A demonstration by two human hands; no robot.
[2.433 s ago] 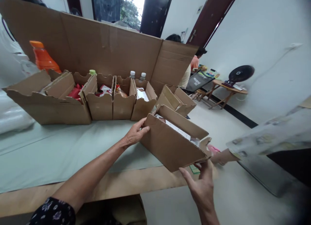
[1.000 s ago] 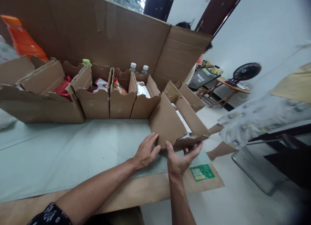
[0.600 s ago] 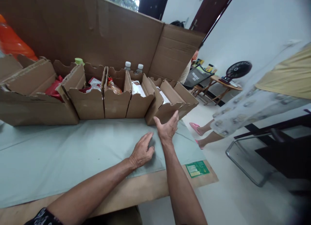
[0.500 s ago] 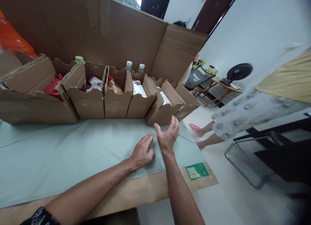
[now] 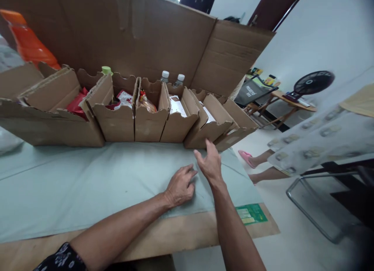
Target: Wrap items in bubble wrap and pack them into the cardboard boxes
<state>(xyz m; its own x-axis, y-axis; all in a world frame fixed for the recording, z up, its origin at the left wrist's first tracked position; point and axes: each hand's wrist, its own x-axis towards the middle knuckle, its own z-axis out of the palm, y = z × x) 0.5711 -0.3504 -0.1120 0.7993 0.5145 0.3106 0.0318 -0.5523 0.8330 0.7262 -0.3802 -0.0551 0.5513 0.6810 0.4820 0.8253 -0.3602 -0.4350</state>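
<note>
Just before the scalloped cardboard bin [image 5: 201, 136], R hand [image 5: 210, 162] is loosely open, thumb & fingers apart, w/ nothing held; fingertip contact w/ bin unclear. L hand [image 5: 181, 187], half-curled & likewise w/o any object, is on the near side of the bin, over pale green cloth [image 5: 87, 177]. Bin stands upright, open side up, prob. so its white carton [image 5: 209, 115] can be seen & reached. L of bin, similar bins [image 5: 150, 128] are set close in a row, presumably to save space; behind bin, corrugated backboard [image 5: 169, 37] prob. serves as a screen.
</note>
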